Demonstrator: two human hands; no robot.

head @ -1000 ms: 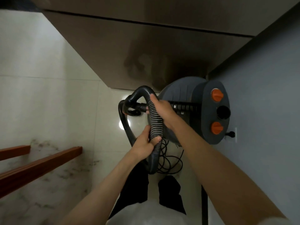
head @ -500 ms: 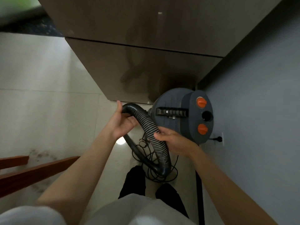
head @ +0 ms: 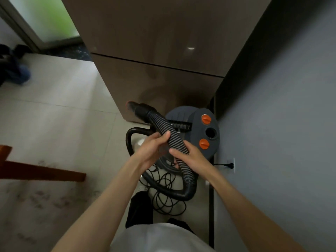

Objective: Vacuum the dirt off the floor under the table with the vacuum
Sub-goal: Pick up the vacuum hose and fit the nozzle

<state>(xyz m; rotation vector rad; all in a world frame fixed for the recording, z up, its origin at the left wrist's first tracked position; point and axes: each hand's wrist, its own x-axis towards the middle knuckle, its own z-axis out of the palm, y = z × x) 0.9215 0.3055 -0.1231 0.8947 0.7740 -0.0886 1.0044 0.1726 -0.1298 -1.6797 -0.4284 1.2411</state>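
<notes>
Zero vacuuming had happened yet, by the look of it. Going left to right: the wooden table leg (head: 41, 172) sat at the far left, and the floor (head: 54, 124) in front of and under it showed dark smudgy dirt (head: 41, 197) that was clearly untouched. So I'd say the actual job was all still to do, and this was just the setup stage.

Moving toward the middle, the left hand (head: 151, 148) had its fingers curled round the ribbed hose (head: 169, 131), and the right hand (head: 189, 155) gripped the same hose just below it, thumb across the top. Both were clamped on it. The hose looped down toward the person's feet and back up, with its nozzle end (head: 134, 108) pointing up-left near the brown cabinet (head: 154, 51). A tangle of black power cord (head: 167, 197) lay on the floor under the loop.

Right of that stood the vacuum (head: 196, 131) itself, a grey drum with two orange knobs, parked by the grey wall (head: 281, 124). A plug (head: 229, 164) sat in the wall socket. Can't see inside the drum, so no idea what was in it.

Next up, I'd guess: untangle the hose and drag it over to the table.
</notes>
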